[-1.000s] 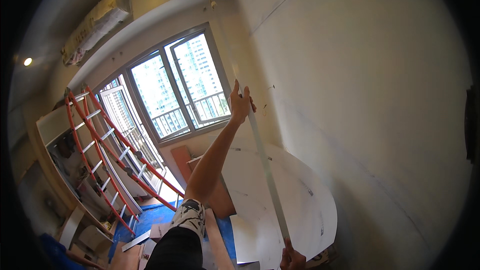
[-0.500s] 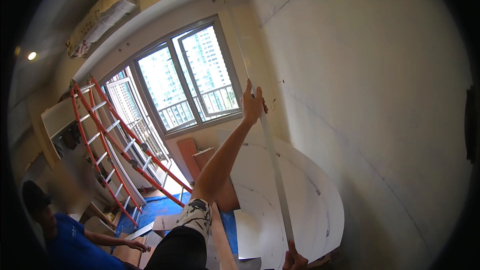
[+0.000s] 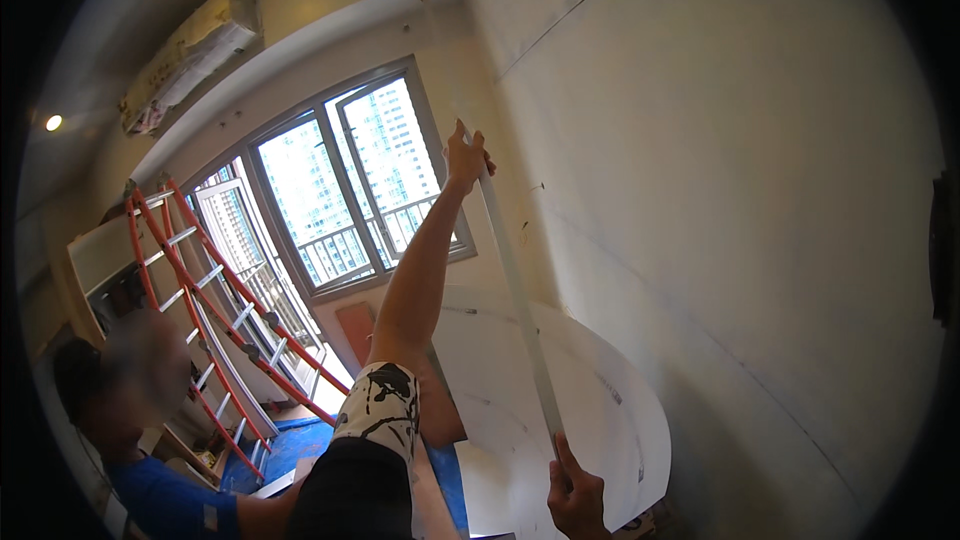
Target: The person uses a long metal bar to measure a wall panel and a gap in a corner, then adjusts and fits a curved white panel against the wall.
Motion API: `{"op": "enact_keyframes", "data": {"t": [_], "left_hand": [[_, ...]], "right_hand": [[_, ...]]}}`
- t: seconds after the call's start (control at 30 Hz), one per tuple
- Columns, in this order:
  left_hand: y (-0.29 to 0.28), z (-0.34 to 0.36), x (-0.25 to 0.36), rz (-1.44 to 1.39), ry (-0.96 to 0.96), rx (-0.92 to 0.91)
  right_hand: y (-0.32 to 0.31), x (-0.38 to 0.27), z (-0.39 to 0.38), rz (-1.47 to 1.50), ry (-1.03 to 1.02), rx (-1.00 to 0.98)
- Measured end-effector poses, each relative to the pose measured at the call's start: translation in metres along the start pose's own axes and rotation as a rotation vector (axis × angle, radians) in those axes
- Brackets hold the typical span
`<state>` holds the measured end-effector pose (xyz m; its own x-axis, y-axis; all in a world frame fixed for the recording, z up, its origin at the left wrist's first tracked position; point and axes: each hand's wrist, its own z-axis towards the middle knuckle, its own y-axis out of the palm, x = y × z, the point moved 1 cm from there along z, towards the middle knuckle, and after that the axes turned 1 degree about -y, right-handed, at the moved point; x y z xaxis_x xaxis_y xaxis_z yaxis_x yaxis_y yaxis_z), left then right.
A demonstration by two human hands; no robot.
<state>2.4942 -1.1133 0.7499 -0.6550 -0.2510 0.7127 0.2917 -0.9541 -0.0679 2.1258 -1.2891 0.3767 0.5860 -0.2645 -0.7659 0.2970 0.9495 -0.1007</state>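
A long, narrow, pale flat strip [image 3: 521,292] runs slantwise in front of me, its upper part leaning left. My left hand [image 3: 468,156] is raised on an outstretched arm and closed round the strip high up. Lower down, my right hand [image 3: 578,496] grips it near its bottom end, one finger lying along it. Past my left hand the strip fades against the pale wall, so I cannot make out its top end. Behind the strip stands a large curved white sheet [image 3: 620,430] with dark marks, beside the big pale wall [image 3: 720,190].
An orange stepladder [image 3: 200,275] stands at the left near an open balcony door. A person in a blue shirt [image 3: 165,490] is close at the lower left. Blue sheeting [image 3: 290,443] and boards [image 3: 445,488] cover the floor. A window [image 3: 350,175] is ahead, a wrapped wall unit [image 3: 190,55] above.
My right hand has come further into view at the bottom, still on the strip. My left hand and the strip sit further left. The person in blue has shifted, and the view has tilted slightly.
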Motion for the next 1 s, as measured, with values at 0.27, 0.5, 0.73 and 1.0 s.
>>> {"op": "enact_keyframes", "data": {"t": [0.27,0.5,0.73,1.0], "left_hand": [[0.015,-0.151,-0.027,0.059,-0.1,-0.063],[0.026,-0.188,0.002,0.016,-0.126,-0.013],[0.019,-0.197,0.017,0.025,-0.077,0.062],[-0.006,-0.177,0.034,0.082,-0.065,0.076]], "right_hand": [[-0.028,0.08,-0.139,-0.267,0.019,-0.032],[-0.055,0.089,-0.174,-0.271,-0.102,-0.069],[-0.068,0.086,-0.183,-0.335,-0.094,-0.055],[-0.048,0.087,-0.183,-0.354,-0.058,-0.13]]}}
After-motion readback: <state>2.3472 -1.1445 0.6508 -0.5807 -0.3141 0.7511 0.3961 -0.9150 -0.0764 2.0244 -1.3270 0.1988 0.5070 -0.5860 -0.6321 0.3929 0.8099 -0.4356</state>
